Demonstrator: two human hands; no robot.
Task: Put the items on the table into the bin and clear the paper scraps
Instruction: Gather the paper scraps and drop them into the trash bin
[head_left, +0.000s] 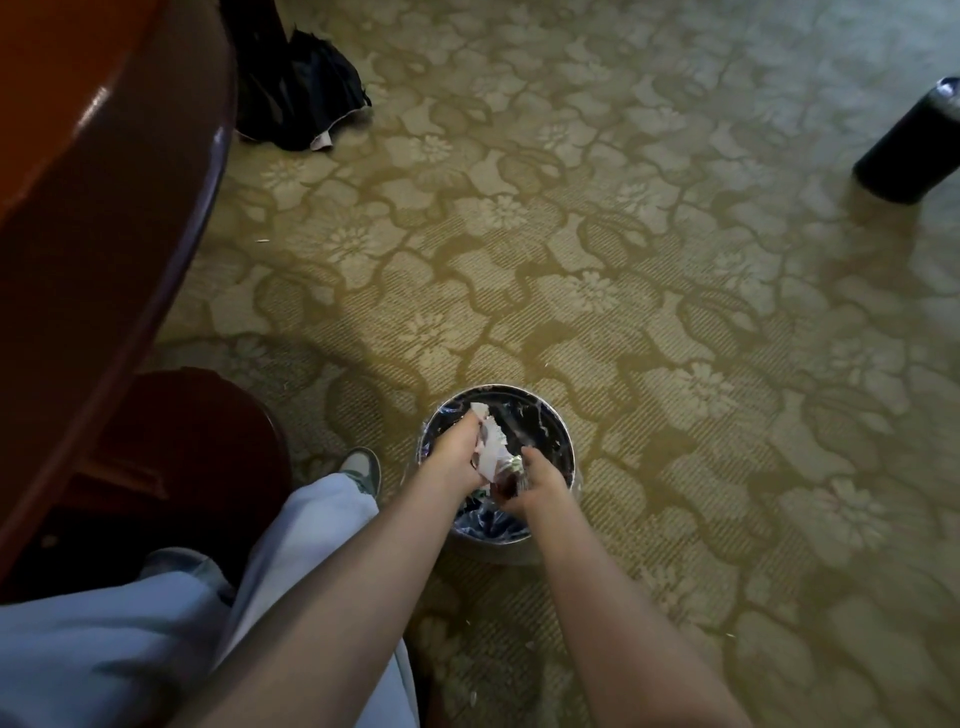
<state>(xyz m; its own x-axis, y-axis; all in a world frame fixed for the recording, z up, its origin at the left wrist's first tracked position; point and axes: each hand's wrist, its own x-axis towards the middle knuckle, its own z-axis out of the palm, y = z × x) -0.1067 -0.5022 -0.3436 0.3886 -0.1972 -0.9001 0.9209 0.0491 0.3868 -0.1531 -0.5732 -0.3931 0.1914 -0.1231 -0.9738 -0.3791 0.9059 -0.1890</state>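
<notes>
Both hands over bin (563, 441), lower centre of frame. Left hand (454, 451) clutches paper scraps (488, 441); right hand (535, 483) pinches something dark, unclear. Scraps look light, floppy, so grab bunched.

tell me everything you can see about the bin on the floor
The bin is a small round can with a shiny metal-looking rim, lined with a dark glossy plastic bag. It stands upright on the patterned carpet. Both hands reach over its mouth: the left hand grips white crumpled paper, the right hand holds something dark I cannot identify.
</notes>
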